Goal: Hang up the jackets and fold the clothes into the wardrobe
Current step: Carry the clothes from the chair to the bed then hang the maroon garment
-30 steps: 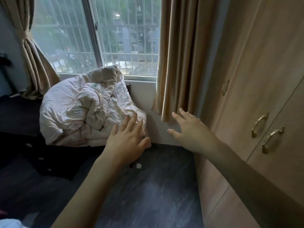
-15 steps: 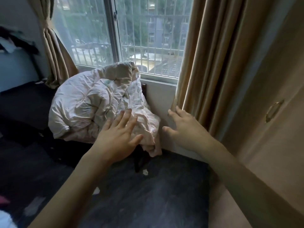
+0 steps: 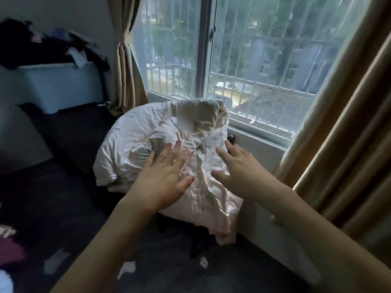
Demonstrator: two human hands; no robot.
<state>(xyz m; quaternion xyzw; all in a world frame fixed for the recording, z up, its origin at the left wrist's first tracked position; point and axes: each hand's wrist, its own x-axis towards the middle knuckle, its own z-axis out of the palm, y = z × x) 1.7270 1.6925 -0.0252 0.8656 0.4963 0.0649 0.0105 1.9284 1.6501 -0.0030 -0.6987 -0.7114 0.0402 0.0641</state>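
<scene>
A big crumpled pale pink-white bundle of fabric (image 3: 135, 144) is heaped on a dark seat below the window. My left hand (image 3: 165, 174) is stretched out over its front, fingers straight and spread, holding nothing. My right hand (image 3: 239, 166) is open too, at the bundle's right side near the window ledge. Whether either hand touches the fabric I cannot tell. A pile of dark clothes (image 3: 42, 45) lies on top of a pale blue piece of furniture at the far left. The wardrobe is out of view.
A barred window (image 3: 243, 60) fills the back. Tan curtains hang at the right (image 3: 349, 144) and, tied back, at the left (image 3: 124, 66). The floor (image 3: 165, 271) is dark with small white scraps. Bits of red and white cloth show at the lower left edge.
My view has swung left, away from the wardrobe doors, and closer to the bundle. Both hands have moved from beside the curtain and wall onto the area of the bundle.
</scene>
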